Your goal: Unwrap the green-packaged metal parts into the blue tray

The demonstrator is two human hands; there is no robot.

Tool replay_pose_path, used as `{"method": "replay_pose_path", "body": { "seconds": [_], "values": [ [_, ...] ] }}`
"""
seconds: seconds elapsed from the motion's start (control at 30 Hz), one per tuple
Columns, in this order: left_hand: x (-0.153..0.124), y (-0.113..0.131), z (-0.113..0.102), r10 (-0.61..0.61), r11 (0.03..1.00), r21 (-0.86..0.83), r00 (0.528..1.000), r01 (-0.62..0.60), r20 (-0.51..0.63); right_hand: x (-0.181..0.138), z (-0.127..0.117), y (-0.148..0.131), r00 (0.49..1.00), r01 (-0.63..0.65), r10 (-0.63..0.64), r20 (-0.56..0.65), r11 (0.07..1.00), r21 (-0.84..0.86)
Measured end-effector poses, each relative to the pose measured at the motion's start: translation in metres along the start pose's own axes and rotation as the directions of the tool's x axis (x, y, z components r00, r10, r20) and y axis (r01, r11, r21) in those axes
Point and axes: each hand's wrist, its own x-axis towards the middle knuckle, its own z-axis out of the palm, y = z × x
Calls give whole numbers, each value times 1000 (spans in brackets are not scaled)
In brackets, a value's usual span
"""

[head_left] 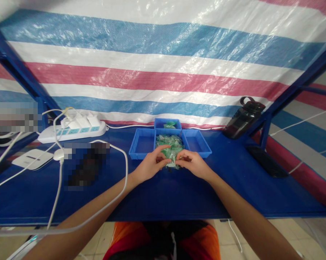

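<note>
My left hand (152, 164) and my right hand (194, 164) meet at the near edge of the middle blue bin. Between them is a small clear plastic packet (173, 160), its contents too small to make out. My right thumb and fingers pinch its right side. On its left side my left thumb presses against it, with the index finger raised and stretched above. Beneath and behind the hands, green packets (167, 140) heap up in the middle bin. Blue bins stand to the left (141, 156) and right (206, 154) of it. Behind, a small blue bin (163, 121) holds a few green packets.
A white power strip (76, 131) with chargers sits at the back left. Its white cable (126, 162) loops over my left forearm. A flat white device (33, 159) lies at left. A dark bottle (243, 117) leans at the back right, near a black phone-like slab (267, 161).
</note>
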Motion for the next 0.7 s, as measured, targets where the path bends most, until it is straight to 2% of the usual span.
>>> {"method": "replay_pose_path", "body": {
  "seconds": [0.2,0.47,0.7],
  "values": [
    [-2,2,0,30,997,67,997,-35,66,-1,-3,-1,1000,29,-29,5,999,20],
    [0,-3,-1,25,989,143,1000,-25,-2,-1,-3,10,993,66,-62,96,997,-37],
    [-1,0,0,20,986,165,1000,-21,11,-2,-2,9,998,57,-55,20,992,-109]
  ]
}}
